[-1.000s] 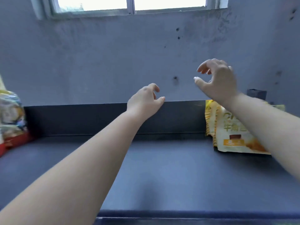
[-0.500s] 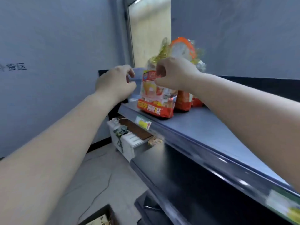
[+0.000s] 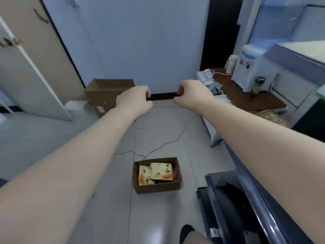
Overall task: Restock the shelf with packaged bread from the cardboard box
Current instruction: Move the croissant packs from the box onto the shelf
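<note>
head view: both arms reach forward at about chest height over a grey tiled floor (image 3: 158,134). the left hand (image 3: 133,99) and the right hand (image 3: 191,93) are level with each other, a little apart, backs toward the camera, fingers curled in. the dark strip seen between them is the skirting at the foot of the far wall (image 3: 163,96); whether either hand grasps anything i cannot tell, since the fingertips are turned away and nothing shows in them.

the cardboard box (image 3: 157,188) sits open on the floor well below and nearer than the hands, slightly right of the left forearm and left of the right forearm, so it lies between the two arms in the picture but far from both hands. inside it lie packaged bread bags: a pale yellow one (image 3: 161,171) on top, an orange-yellow one (image 3: 144,176) to its left, and a reddish edge of another on the right side, too small to read.

the shelf (image 3: 263,205) runs along the right, its dark edge passing under the right forearm. a second, larger carton (image 3: 107,92) stands open by the far wall, just left of the left hand in the picture. a thin cable (image 3: 168,141) trails across the tiles. on a brown table (image 3: 249,99) at far right stands a white water dispenser (image 3: 251,71). a dark shoe (image 3: 187,231) shows at the bottom edge.
</note>
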The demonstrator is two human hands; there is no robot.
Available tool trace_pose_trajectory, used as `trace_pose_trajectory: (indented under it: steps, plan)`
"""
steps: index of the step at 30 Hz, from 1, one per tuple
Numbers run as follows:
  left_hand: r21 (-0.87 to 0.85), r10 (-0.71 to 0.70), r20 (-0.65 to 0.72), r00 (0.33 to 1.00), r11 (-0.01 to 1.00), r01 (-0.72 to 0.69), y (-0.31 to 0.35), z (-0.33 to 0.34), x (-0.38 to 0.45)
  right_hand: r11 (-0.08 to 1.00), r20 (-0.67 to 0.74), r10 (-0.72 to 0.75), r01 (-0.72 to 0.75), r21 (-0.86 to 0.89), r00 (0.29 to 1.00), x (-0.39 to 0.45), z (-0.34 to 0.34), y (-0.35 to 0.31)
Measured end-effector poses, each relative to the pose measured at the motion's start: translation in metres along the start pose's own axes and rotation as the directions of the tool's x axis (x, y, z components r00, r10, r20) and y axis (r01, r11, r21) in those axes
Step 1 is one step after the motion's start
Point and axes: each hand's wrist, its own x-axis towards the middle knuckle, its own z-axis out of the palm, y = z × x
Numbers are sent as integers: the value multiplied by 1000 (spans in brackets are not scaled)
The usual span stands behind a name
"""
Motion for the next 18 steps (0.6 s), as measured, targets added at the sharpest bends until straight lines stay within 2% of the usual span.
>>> trace_pose_trajectory:
  steps: [5,8,12,18]
  plan:
    - [19,-156,144,977,988,154,-60,88,51,994,231,69,-88,70,970,68,119,35]
    - [-11,-272,234,933,959,282,-94,150,86,982,348,124,-165,90,929,110,183,58]
    - [28,-355,405,842,926,377,-141,252,110,945,464,230,-310,104,856,151,282,94]
    - [85,-458,606,650,850,519,-227,426,119,845,617,430,-534,-19,659,159,457,171]
